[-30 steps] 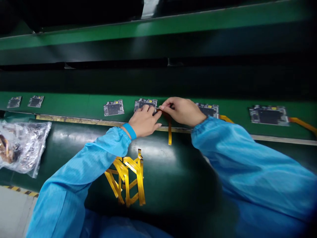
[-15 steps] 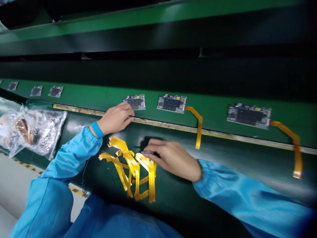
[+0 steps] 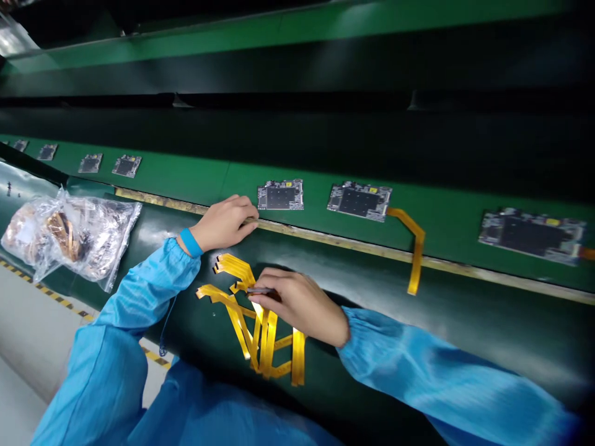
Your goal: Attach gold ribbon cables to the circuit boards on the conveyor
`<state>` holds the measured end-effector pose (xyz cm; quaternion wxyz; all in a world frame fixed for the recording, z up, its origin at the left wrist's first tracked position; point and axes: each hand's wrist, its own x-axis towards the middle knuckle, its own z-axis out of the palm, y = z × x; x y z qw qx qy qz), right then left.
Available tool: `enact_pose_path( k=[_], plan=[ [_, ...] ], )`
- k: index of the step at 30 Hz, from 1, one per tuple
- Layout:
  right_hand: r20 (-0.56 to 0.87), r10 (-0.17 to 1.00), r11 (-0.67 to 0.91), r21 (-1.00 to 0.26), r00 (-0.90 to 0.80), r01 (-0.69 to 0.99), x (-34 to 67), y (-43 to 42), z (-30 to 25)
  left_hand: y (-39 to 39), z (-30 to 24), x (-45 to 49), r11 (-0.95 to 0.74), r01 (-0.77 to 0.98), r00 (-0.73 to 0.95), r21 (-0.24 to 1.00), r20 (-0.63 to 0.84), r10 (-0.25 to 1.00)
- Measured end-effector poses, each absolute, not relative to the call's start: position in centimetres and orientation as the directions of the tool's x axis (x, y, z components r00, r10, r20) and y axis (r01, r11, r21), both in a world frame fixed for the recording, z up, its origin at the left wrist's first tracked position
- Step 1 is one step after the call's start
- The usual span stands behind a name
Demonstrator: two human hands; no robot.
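My left hand (image 3: 226, 222) rests at the wooden strip, its fingers curled down and the tips hidden, just left of a bare circuit board (image 3: 280, 196). Whether anything is in those fingers I cannot make out. My right hand (image 3: 302, 303) is closed on a slim dark tool (image 3: 261, 290), held between thumb and fingers over a loose pile of yellow flex cables (image 3: 269, 344). The hand covers part of the pile. Farther right, another circuit board (image 3: 359, 201) has a yellow flex cable (image 3: 415, 244) hanging from it over the strip.
A green belt (image 3: 199, 179) runs behind the wooden strip (image 3: 316, 234), with several small boards at left and a larger board (image 3: 532, 235) at right. A clear plastic bag (image 3: 100, 235) of parts lies on the dark green bench to the left. A coiled blue cord (image 3: 162, 347) hangs nearby.
The boards have shifted right past the strip, the near one away from my left hand. My right hand has moved left over the cable pile with the tool. The whole view has shifted slightly.
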<state>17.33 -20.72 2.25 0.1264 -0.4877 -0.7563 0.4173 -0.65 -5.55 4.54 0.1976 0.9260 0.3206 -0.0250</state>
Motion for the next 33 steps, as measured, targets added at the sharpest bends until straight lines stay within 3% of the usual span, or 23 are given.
enact_pose_path(
  k=[5,10,21,25,33],
  plan=[
    [-0.139,0.884,0.038,-0.931,-0.447,0.364,18.1,-20.8,2.5,-4.3,4.1,1.5,-0.748,0.606,0.794,0.271,-0.154,0.588],
    [-0.18,0.91,-0.1,-0.97,-0.373,0.224,19.3,-20.7,4.2,-2.9,3.6,4.4,-0.8,0.589,0.806,0.114,-0.155,0.572],
    [-0.179,0.981,-0.143,-0.928,-0.075,0.345,25.8,-18.4,5.4,0.4,4.2,6.5,-0.894,0.444,0.868,0.064,-0.276,0.412],
    [-0.141,0.984,-0.17,-0.916,0.106,0.363,27.9,-16.5,2.6,0.0,4.0,7.2,-0.846,0.523,0.841,0.105,-0.227,0.491],
    [-0.133,0.971,-0.219,-0.822,0.198,0.525,29.9,-14.7,-0.4,-3.1,2.3,11.9,-0.723,0.666,0.745,0.183,-0.224,0.629]
  ],
)
